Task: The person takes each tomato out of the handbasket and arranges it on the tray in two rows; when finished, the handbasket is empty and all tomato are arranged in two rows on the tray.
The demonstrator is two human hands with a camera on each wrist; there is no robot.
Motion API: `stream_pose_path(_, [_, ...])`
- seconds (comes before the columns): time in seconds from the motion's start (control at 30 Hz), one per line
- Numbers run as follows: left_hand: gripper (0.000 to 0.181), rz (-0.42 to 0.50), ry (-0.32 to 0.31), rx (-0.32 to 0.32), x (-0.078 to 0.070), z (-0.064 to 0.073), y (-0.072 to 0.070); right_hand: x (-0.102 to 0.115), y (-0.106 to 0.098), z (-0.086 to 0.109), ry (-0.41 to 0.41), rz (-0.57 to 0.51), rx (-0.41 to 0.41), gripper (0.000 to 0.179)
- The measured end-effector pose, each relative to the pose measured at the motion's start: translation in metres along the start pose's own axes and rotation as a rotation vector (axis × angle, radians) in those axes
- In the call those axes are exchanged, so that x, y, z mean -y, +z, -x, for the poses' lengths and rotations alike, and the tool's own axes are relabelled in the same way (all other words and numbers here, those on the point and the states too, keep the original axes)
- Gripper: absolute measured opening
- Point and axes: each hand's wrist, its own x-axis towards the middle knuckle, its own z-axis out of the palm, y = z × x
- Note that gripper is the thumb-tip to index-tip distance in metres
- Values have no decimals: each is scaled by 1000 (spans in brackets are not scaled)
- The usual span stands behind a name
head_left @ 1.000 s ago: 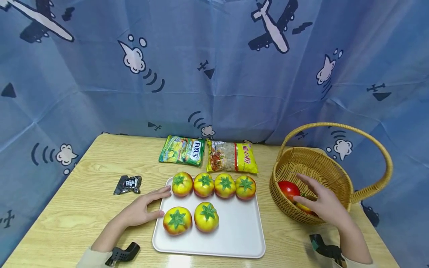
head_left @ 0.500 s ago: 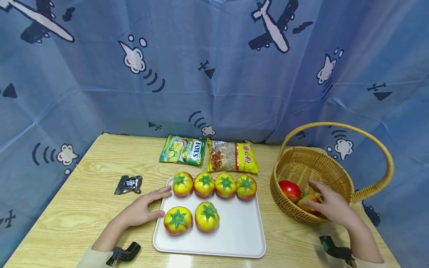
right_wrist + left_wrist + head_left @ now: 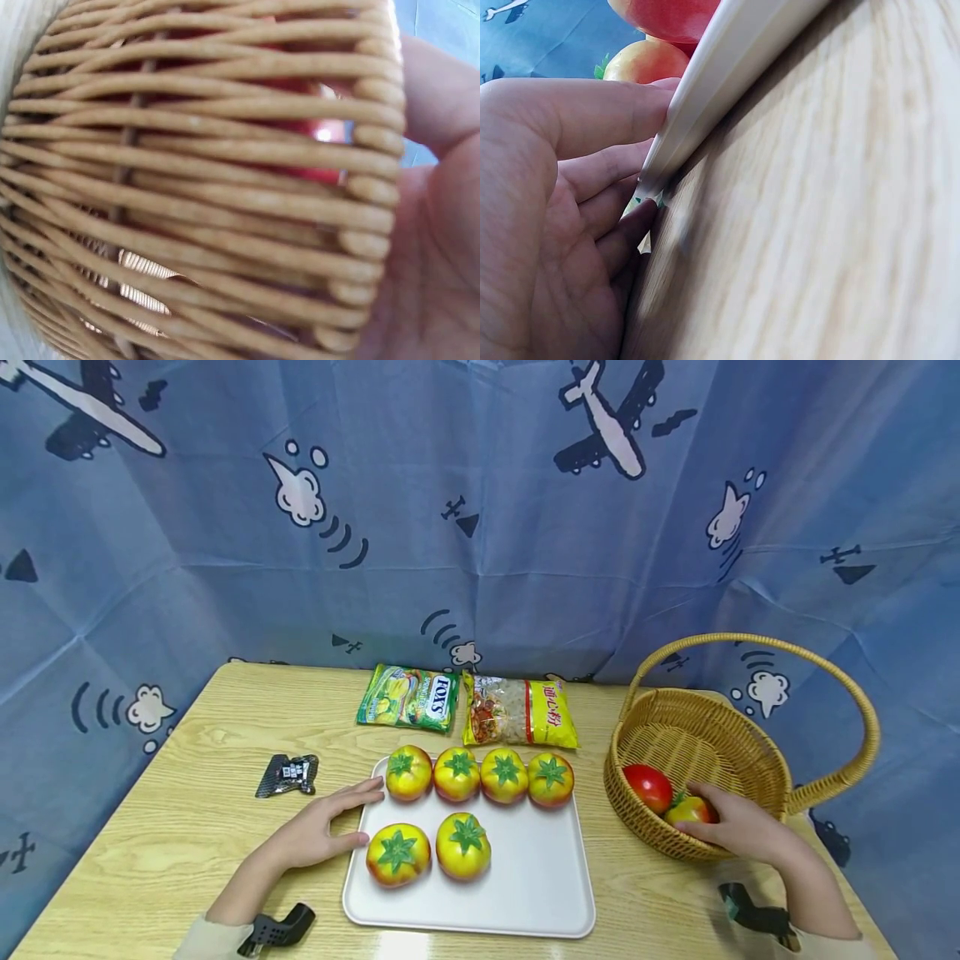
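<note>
In the head view my right hand (image 3: 738, 820) reaches into the wicker basket (image 3: 701, 714), fingers and thumb curved round a yellow-red tomato (image 3: 688, 810) with green leaves. A red tomato (image 3: 648, 787) lies beside it. The right wrist view shows mostly the weave of the basket wall (image 3: 247, 157), which hides much of the grip. At the left edge of the white tray (image 3: 536, 881) rests my left hand (image 3: 318, 827), thumb and fingertips touching the rim. Several yellow-red tomatoes (image 3: 462, 846) with leafy tops sit on this tray, one row at the back and two nearer.
Behind the tray lie a green FOX'S bag (image 3: 408, 696) and a yellow pasta bag (image 3: 520, 710). A small black wrapper (image 3: 287, 774) is on the wooden table (image 3: 187, 793) to the left. The basket handle (image 3: 757, 639) arches high over the basket. A blue curtain (image 3: 480, 527) hangs behind.
My right hand has moved right and lower into the basket, and its fingers have closed round the yellow-red tomato there. The left hand and the tray have stayed put.
</note>
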Motion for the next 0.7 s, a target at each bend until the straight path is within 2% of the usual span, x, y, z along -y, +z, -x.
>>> stream_pose_path(0.33, [58, -6, 17, 0, 0, 1, 0, -2, -4, -3, 5, -13, 64, 69])
stream_pose_path(0.7, [60, -6, 7, 1, 0, 0, 0, -1, -4, 0, 15, 1, -13, 68])
